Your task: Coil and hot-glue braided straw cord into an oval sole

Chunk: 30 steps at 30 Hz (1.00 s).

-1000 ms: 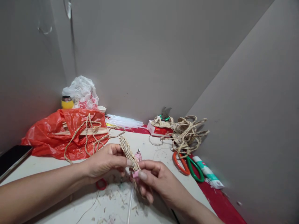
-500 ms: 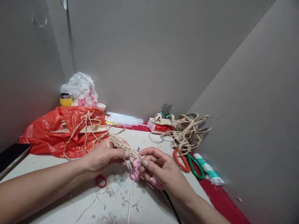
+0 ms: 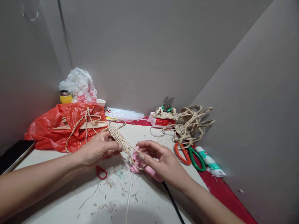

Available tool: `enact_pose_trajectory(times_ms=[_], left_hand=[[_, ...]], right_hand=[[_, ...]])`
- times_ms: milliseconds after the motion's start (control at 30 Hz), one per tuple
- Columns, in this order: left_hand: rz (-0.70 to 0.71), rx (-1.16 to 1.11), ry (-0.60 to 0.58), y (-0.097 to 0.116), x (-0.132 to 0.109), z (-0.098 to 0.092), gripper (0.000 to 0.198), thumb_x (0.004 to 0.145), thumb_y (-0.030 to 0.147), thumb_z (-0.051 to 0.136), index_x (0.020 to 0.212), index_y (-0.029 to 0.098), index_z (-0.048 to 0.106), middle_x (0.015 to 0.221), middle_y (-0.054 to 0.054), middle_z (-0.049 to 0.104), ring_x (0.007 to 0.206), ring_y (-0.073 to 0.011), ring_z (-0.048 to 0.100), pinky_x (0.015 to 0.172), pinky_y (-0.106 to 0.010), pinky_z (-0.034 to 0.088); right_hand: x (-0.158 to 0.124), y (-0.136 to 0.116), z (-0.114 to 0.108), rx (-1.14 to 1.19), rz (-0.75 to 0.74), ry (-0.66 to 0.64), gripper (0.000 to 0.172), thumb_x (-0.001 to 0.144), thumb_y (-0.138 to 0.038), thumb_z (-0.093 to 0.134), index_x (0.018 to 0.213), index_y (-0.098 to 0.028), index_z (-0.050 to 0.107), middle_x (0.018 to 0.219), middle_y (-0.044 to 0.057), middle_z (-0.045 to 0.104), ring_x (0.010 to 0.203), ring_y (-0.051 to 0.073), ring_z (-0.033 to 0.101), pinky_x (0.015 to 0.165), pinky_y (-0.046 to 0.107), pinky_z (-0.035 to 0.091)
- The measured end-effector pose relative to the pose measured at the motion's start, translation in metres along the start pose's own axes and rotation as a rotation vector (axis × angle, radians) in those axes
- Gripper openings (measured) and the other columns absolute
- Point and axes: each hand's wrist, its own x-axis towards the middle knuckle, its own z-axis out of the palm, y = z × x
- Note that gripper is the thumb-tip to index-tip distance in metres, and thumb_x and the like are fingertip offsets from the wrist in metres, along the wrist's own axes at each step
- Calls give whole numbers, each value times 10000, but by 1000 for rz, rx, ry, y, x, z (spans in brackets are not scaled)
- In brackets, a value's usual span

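Note:
My left hand (image 3: 102, 146) pinches a flat piece made of braided straw cord (image 3: 118, 138), rows laid side by side, tilted above the table. My right hand (image 3: 155, 157) has its thumb and forefinger closed on a loose strand of that cord, close to the piece's lower end. Beneath lies a pink glue gun (image 3: 153, 174), partly hidden by my right hand, with a long pale glue stick (image 3: 129, 197) sticking out of it and a black cable (image 3: 173, 202). A red scissor-like handle loop (image 3: 101, 173) shows below my left hand.
Behind my left hand a red plastic bag (image 3: 49, 124) holds wooden strips. Clear sticks (image 3: 125, 114) lie along the back. To the right are a heap of braided cord (image 3: 193, 123), orange-and-green-handled scissors (image 3: 196, 159) and a white-green tube (image 3: 210, 161). A phone (image 3: 16, 155) lies left. Scraps litter the table.
My hands have drawn slightly apart, and the strand between the piece and my right fingers now shows more clearly. The camera view has shifted a little.

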Motion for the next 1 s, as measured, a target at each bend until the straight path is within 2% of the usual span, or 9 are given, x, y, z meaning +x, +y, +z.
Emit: enact_pose_trajectory(times_ms=[100, 267, 400, 567, 667, 733, 867, 933, 1000], left_hand=[[75, 123, 66, 11, -11, -9, 196, 692, 93, 716, 867, 174, 680, 783, 8, 696, 724, -120, 628, 714, -235, 502], [98, 208, 216, 13, -36, -32, 166, 674, 126, 759, 817, 166, 685, 747, -1, 696, 669, -127, 609, 672, -251, 507], [75, 158, 220, 2, -53, -46, 196, 660, 162, 791, 829, 156, 692, 765, -11, 705, 677, -129, 616, 671, -248, 504], [-10, 52, 199, -17, -64, -56, 155, 691, 170, 786, 819, 149, 701, 766, -7, 703, 670, -105, 607, 659, -213, 488], [-42, -13, 170, -28, -66, -61, 144, 708, 177, 777, 824, 144, 699, 781, -16, 704, 670, -102, 598, 649, -208, 481], [-49, -45, 160, -33, -67, -62, 154, 697, 177, 783, 817, 140, 696, 762, -15, 697, 653, -99, 589, 639, -209, 475], [-53, -92, 123, -40, -67, -62, 203, 680, 189, 796, 844, 138, 686, 761, -17, 694, 650, -106, 594, 649, -223, 478], [-62, -89, 106, -43, -68, -62, 215, 691, 202, 792, 860, 137, 676, 775, -26, 694, 676, -116, 602, 659, -228, 480], [-78, -70, 96, -47, -68, -63, 237, 700, 219, 789, 885, 138, 663, 800, -39, 698, 702, -128, 610, 669, -238, 485]], right_hand=[[0, -1, -13, -314, -54, -32, 331, 835, -361, 586, 1078, -144, 643, 985, 125, 712, 895, 260, 665, 786, 392, 528], [-9, 6, -23, -903, -100, -230, 489, 826, -295, 615, 1291, -149, 568, 1194, 186, 673, 1060, 360, 641, 870, 508, 510], [-11, 16, -14, -1000, -87, -296, 690, 788, -199, 611, 1443, -110, 411, 1271, 213, 646, 1103, 363, 650, 884, 488, 535], [-11, 28, -6, -1007, -126, -257, 610, 846, -155, 492, 1450, -155, 399, 1377, 184, 580, 1069, 349, 680, 827, 454, 558], [-15, 29, -18, -894, -51, -194, 562, 891, -288, 501, 1436, -203, 397, 1185, 158, 703, 820, 299, 732, 688, 410, 564], [-19, 25, -32, -721, 23, -101, 573, 880, -415, 544, 1404, -219, 423, 1029, 135, 735, 628, 247, 686, 586, 379, 547], [-25, 15, -56, -141, 156, 162, 546, 765, -569, 670, 1229, -296, 581, 1014, 121, 724, 757, 278, 672, 544, 341, 544], [-28, 11, -54, 131, 181, 224, 446, 738, -624, 665, 1044, -299, 680, 798, 89, 705, 618, 244, 615, 480, 324, 505], [-33, 9, -41, 313, 206, 178, 365, 746, -604, 673, 918, -285, 714, 577, 31, 587, 479, 182, 486, 452, 309, 452]])
